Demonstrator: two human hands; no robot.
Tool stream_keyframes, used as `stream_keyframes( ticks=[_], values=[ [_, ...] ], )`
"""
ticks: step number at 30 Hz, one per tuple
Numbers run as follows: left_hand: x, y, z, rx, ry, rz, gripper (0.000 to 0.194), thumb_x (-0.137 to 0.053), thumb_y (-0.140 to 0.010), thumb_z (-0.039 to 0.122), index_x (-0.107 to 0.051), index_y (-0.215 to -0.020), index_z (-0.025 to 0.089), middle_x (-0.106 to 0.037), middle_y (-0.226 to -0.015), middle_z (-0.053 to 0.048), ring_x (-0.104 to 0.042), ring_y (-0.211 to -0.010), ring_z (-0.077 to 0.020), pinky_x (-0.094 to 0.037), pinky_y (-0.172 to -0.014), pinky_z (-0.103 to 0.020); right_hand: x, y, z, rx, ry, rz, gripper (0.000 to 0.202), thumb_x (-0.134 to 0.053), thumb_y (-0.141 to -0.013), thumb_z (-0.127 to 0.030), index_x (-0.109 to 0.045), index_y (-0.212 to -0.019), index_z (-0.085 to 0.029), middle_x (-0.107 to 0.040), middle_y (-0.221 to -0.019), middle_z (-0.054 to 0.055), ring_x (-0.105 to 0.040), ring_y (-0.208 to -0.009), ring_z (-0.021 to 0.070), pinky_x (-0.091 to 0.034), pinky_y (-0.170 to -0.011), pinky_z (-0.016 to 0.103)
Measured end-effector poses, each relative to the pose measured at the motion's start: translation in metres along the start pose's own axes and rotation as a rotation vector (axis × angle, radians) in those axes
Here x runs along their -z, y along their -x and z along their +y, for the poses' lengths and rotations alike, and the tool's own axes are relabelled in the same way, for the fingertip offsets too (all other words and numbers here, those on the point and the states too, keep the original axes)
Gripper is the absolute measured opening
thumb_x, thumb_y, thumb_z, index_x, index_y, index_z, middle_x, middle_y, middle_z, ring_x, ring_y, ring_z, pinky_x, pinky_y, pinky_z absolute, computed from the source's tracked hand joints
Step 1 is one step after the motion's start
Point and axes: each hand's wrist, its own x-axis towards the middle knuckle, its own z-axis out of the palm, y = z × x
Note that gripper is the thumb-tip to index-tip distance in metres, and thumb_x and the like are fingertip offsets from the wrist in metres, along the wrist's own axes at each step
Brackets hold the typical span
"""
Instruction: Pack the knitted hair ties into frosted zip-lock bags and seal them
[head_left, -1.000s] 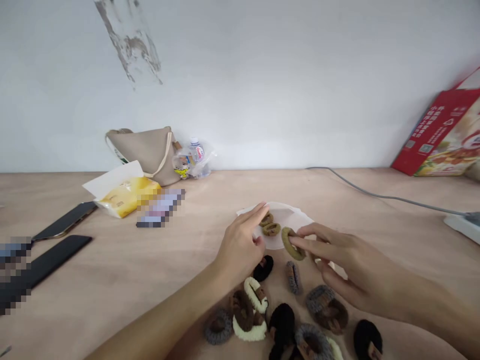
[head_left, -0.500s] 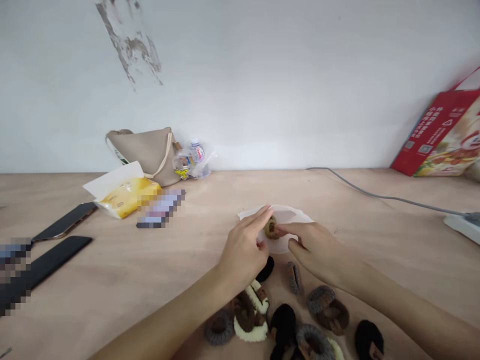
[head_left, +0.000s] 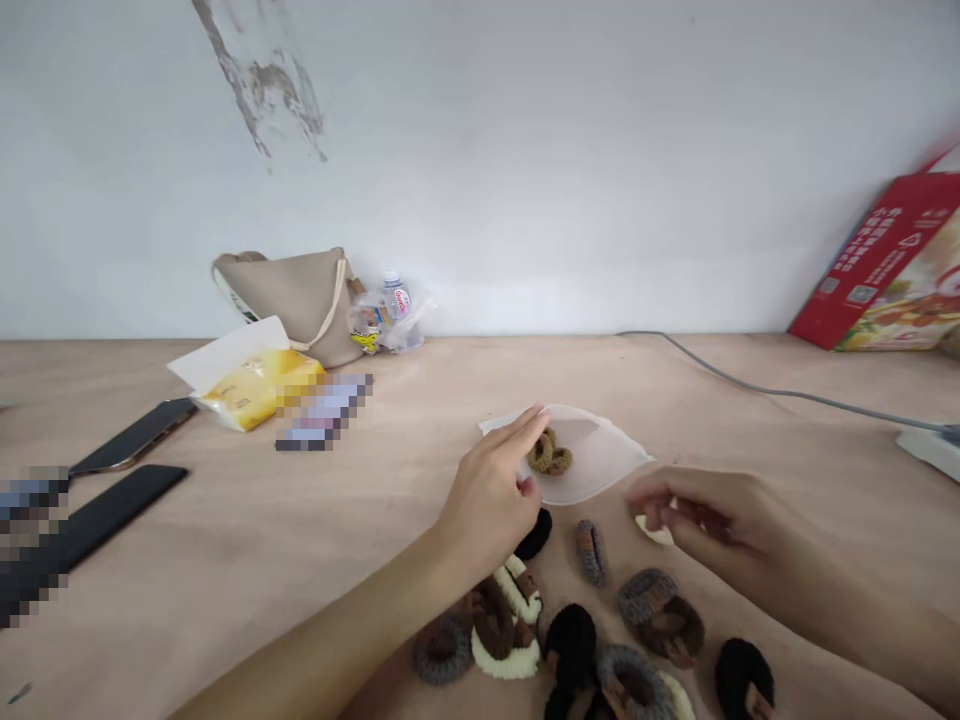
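Observation:
A translucent white bag (head_left: 600,455) lies flat on the table, with olive-brown fuzzy rings (head_left: 559,460) on it. My left hand (head_left: 499,485) rests on the bag's left edge, fingers stretched out beside the rings and holding nothing. To the right of the bag, my right hand (head_left: 705,510) hovers with bent fingers over a cream ring (head_left: 655,530), which it partly hides; whether the fingertips touch it cannot be made out. Nearer me lie several fuzzy rings: a grey one (head_left: 592,552), a black one (head_left: 739,672), and overlapping brown, cream, grey and black ones.
Phones (head_left: 131,437) and a yellow tissue pack (head_left: 262,388) lie at the left. Against the wall stand a beige bag (head_left: 296,295) and a bottle in plastic (head_left: 396,300). A grey cable (head_left: 750,385) runs to a white power strip (head_left: 930,452), below a red printed bag (head_left: 862,270).
My right hand has moved right and nearer, off the bag to beside the cream ring. The olive-brown rings now show between the hands. My left hand has stayed on the bag.

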Motion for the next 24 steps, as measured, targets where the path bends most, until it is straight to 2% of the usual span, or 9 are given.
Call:
stream_keyframes(
  ticks=[3, 5, 8, 11, 15, 20, 22, 24],
  values=[
    [0.0, 0.0, 0.001, 0.011, 0.001, 0.002, 0.071, -0.046, -0.064, -0.006, -0.052, -0.13, 0.02, -0.052, -0.137, -0.002, -0.056, -0.118, -0.02, -0.044, -0.104, -0.034, 0.0, 0.025, 0.013, 0.016, 0.097, 0.013, 0.023, -0.046, -0.082, -0.013, -0.061, -0.093, -0.026, -0.063, -0.071, -0.002, -0.057, -0.056, 0.0123, -0.043, -0.047, 0.022],
    [0.001, -0.001, 0.002, 0.019, -0.001, -0.002, 0.071, -0.046, -0.064, -0.006, -0.052, -0.13, 0.02, -0.052, -0.137, -0.002, -0.056, -0.118, -0.0195, -0.044, -0.104, -0.033, -0.002, 0.037, 0.015, 0.06, 0.107, -0.018, 0.023, -0.046, -0.083, -0.011, -0.061, -0.088, -0.027, -0.063, -0.071, -0.001, -0.059, -0.059, 0.0129, -0.046, -0.049, 0.022],
    [0.002, 0.0, 0.003, 0.025, -0.006, -0.005, 0.071, -0.046, -0.065, -0.006, -0.052, -0.13, 0.019, -0.052, -0.137, -0.002, -0.056, -0.118, -0.0196, -0.046, -0.102, -0.032, -0.004, 0.05, 0.016, 0.185, 0.12, -0.077, 0.024, -0.047, -0.086, -0.014, -0.063, -0.093, -0.031, -0.067, -0.094, 0.003, -0.065, -0.085, 0.018, -0.054, -0.07, 0.028],
    [0.002, 0.0, 0.003, 0.032, -0.011, -0.008, 0.07, -0.046, -0.065, -0.005, -0.052, -0.131, 0.018, -0.051, -0.138, -0.003, -0.056, -0.118, -0.0199, -0.047, -0.101, -0.031, -0.008, 0.057, 0.02, 0.31, 0.178, -0.056, 0.035, -0.05, -0.084, -0.014, -0.06, -0.109, -0.036, -0.063, -0.118, 0.002, -0.06, -0.108, 0.0235, -0.053, -0.086, 0.037],
    [0.002, 0.0, 0.001, 0.019, -0.01, -0.012, 0.071, -0.046, -0.064, -0.005, -0.051, -0.131, 0.018, -0.052, -0.137, -0.004, -0.055, -0.119, -0.0201, -0.047, -0.1, -0.031, -0.009, 0.046, 0.014, 0.376, 0.228, 0.044, 0.042, -0.051, -0.084, -0.013, -0.052, -0.119, -0.036, -0.064, -0.116, 0.001, -0.058, -0.112, 0.0207, -0.051, -0.091, 0.035],
    [0.002, 0.0, 0.001, 0.022, 0.019, -0.015, 0.072, -0.045, -0.063, -0.005, -0.051, -0.131, 0.02, -0.05, -0.139, -0.003, -0.051, -0.123, -0.0204, -0.048, -0.1, -0.033, -0.001, 0.005, -0.023, 0.401, 0.273, 0.082, 0.042, -0.04, -0.088, -0.008, -0.051, -0.121, -0.03, -0.049, -0.136, 0.005, -0.053, -0.118, 0.0186, -0.048, -0.092, 0.033],
    [0.003, 0.0, 0.001, 0.033, 0.016, -0.017, 0.072, -0.045, -0.063, -0.005, -0.051, -0.131, 0.018, -0.049, -0.139, -0.003, -0.05, -0.125, -0.0204, -0.047, -0.101, -0.032, 0.0, -0.002, -0.033, 0.381, 0.262, 0.01, 0.037, -0.039, -0.087, -0.007, -0.056, -0.114, -0.027, -0.056, -0.126, 0.007, -0.058, -0.108, 0.0185, -0.05, -0.085, 0.031],
    [0.003, 0.0, 0.002, 0.036, 0.007, -0.022, 0.072, -0.046, -0.063, -0.004, -0.051, -0.131, 0.017, -0.05, -0.139, -0.003, -0.05, -0.124, -0.0207, -0.045, -0.102, -0.031, -0.002, 0.001, -0.035, 0.292, 0.253, -0.152, 0.026, -0.043, -0.086, -0.009, -0.062, -0.094, -0.026, -0.066, -0.097, 0.004, -0.064, -0.087, 0.0172, -0.051, -0.073, 0.03]
  ],
)
